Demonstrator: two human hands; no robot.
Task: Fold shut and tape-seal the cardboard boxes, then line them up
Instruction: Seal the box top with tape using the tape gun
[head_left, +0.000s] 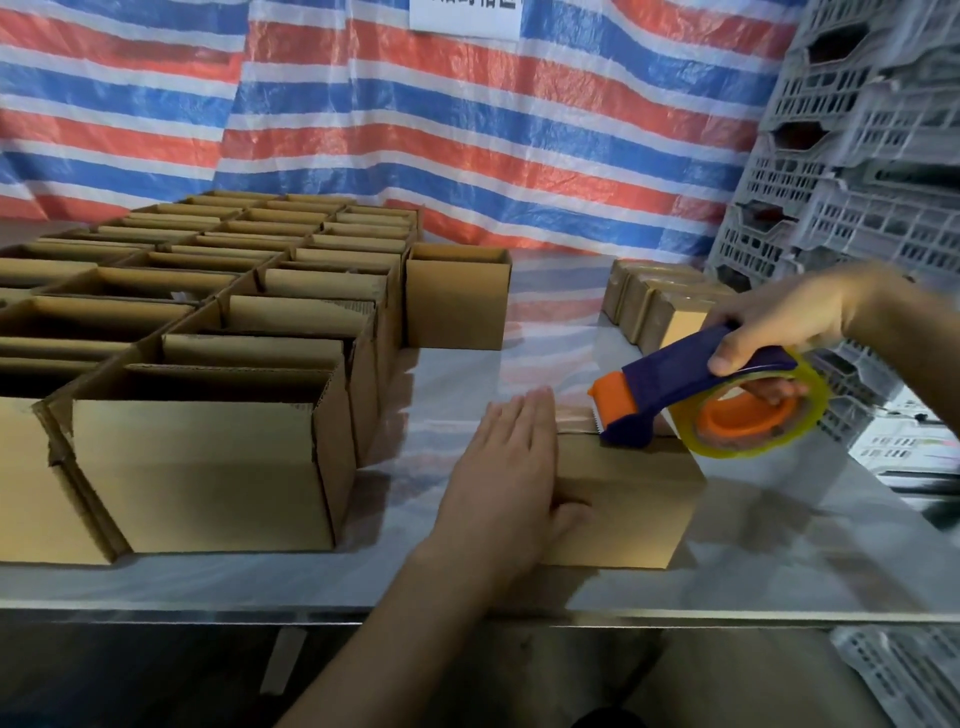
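A closed cardboard box (628, 499) lies near the table's front edge. My left hand (506, 467) lies flat against its left end, fingers straight, thumb on the front face. My right hand (774, 327) grips a blue and orange tape dispenser (670, 395) with a clear tape roll. The dispenser's toothed end touches the box top near its left edge. A strip of clear tape runs on the top between my left hand and the dispenser.
Several open cardboard boxes (208, 457) fill the left of the shiny table (467, 587) in rows. One open box (457, 301) stands apart behind. Three taped boxes (660, 306) line up at back right. Grey plastic crates (857, 156) are stacked on the right.
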